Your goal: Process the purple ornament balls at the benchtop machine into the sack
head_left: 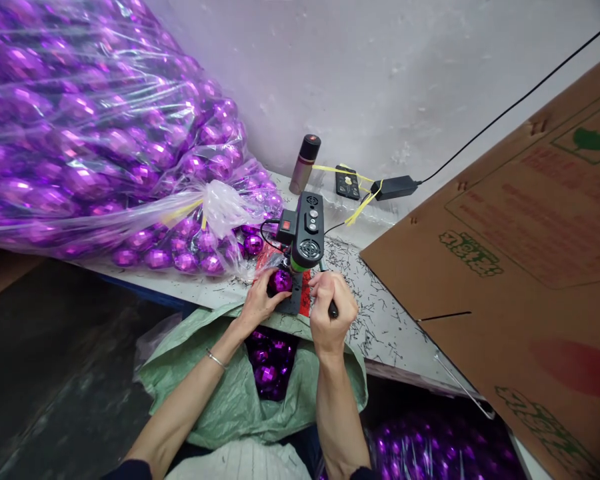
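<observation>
My left grip (258,301) holds a purple ball (281,281) just beside the black device (311,227); my right grip (331,308) encircles a black handle (333,310). Far left: bagged purple balls (95,153).

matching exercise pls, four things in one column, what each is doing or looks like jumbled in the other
1 left hand
2 right hand
3 green sack
4 cardboard box

A printed in green and red
B closed around a black-ended handle
C open, purple balls inside
D holding one purple ball

Pairs: 1-D, 2-B, 3-C, 4-A
</observation>
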`<action>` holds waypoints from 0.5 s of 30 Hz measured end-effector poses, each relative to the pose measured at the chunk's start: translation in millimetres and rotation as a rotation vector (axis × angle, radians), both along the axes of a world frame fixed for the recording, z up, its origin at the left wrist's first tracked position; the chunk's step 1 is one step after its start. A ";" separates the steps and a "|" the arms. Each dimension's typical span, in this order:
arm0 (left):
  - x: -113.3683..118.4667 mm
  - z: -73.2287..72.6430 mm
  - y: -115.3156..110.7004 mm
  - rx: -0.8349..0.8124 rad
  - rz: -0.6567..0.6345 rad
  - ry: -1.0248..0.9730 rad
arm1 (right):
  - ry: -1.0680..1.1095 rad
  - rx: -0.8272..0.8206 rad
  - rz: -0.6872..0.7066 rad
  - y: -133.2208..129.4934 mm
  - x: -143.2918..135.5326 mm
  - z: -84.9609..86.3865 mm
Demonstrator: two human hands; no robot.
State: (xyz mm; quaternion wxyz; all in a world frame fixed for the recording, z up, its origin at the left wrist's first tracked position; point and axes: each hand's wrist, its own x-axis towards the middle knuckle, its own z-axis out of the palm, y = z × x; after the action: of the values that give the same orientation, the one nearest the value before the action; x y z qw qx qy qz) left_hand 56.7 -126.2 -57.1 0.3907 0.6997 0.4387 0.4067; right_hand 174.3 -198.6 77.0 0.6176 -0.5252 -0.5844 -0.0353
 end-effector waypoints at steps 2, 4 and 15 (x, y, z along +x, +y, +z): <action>1.7 -2.1 2.0 0.031 -0.011 0.003 | -0.003 0.005 -0.008 0.3 -0.6 -0.3; 3.7 -4.2 3.3 0.055 -0.011 0.004 | -0.003 0.002 -0.008 0.2 -1.2 -0.4; 1.3 -7.4 0.2 0.077 -0.085 0.021 | -0.005 0.004 -0.009 -1.6 -1.1 -3.4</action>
State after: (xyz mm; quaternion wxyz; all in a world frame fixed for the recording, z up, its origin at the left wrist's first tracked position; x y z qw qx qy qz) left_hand 58.0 -126.0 -64.5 0.3759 0.7363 0.3967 0.3990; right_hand 173.2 -200.3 73.6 0.6169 -0.5265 -0.5835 -0.0408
